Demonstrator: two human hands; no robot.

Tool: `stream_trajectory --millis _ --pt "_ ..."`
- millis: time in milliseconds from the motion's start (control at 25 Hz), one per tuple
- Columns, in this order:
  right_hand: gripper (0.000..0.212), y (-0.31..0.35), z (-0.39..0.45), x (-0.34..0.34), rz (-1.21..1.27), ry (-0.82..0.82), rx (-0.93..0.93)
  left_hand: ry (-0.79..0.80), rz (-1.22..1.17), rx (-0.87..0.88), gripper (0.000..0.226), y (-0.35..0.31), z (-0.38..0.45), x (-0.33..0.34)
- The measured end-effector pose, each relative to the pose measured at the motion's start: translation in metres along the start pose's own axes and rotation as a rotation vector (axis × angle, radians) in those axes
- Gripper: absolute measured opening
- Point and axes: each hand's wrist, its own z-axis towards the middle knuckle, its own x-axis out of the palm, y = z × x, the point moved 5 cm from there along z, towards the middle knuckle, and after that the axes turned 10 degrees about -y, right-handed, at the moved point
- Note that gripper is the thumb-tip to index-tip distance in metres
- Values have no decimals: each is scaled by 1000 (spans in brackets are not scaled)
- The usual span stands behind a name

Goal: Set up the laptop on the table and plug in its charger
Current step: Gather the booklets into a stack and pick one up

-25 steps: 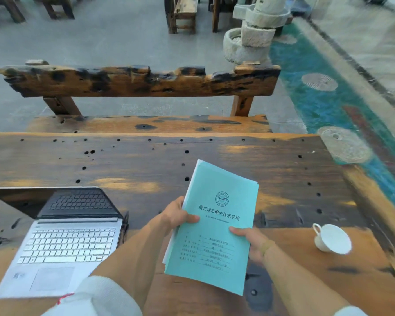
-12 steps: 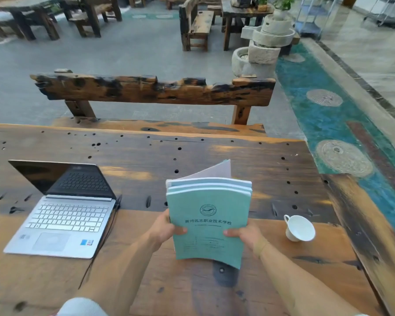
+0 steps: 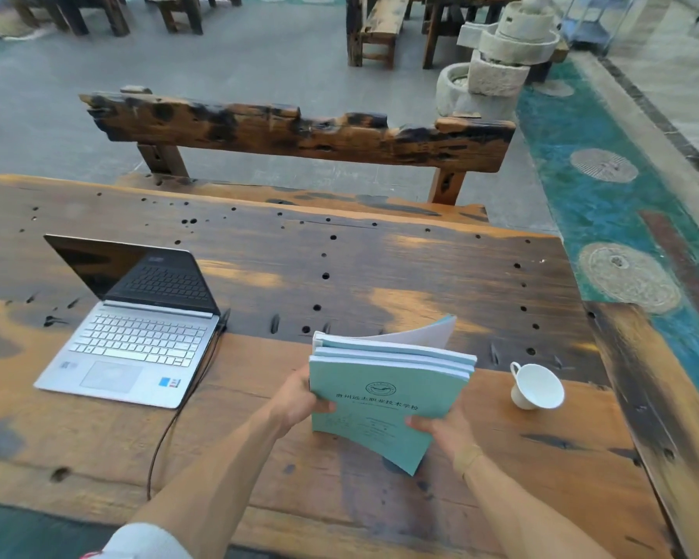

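A silver laptop (image 3: pixel 138 336) stands open on the left of the wooden table (image 3: pixel 380 268), its screen dark. A black charger cable (image 3: pixel 178 417) leaves the laptop's right rear corner and trails over the table's near edge. A stack of teal booklets (image 3: pixel 384 401) is held upright, its lower edge on or just above the table in front of me. My left hand (image 3: pixel 299 401) grips its left edge. My right hand (image 3: pixel 444 431) holds its lower right side. One booklet's cover curls up at the top.
A white cup (image 3: pixel 535 385) lies tipped on its side to the right of the booklets. A rough wooden bench (image 3: pixel 299 131) runs along the table's far side. Stone millstones (image 3: pixel 501 54) and more benches stand beyond.
The booklets went from lying flat in my hands to standing on edge as a squared stack. My view drew back and swung left, so the laptop shows whole.
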Motion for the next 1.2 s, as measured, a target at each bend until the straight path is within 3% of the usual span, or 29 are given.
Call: stream_trajectory --millis 80,240,360,560,840,1040,1200 --pt "94 1 2 -1 -29 52 -43 44 51 3 52 3 2 -2" --pt "58 14 -5 0 -121 154 -43 114 130 13 52 7 4 -8" --pt "42 9 -12 -1 -210 93 -30 176 169 -4 53 11 -2 -7" --pt "43 12 -12 8 -250 55 -52 76 108 -88 40 21 -2 -15" --pt "42 27 -6 26 -288 51 -97 15 38 13 46 0 3 -39" --pt "42 20 -5 37 -256 35 -83 77 50 47 54 -1 6 -48" --pt "42 30 -10 37 -210 53 -67 221 16 34 58 -3 8 -43"
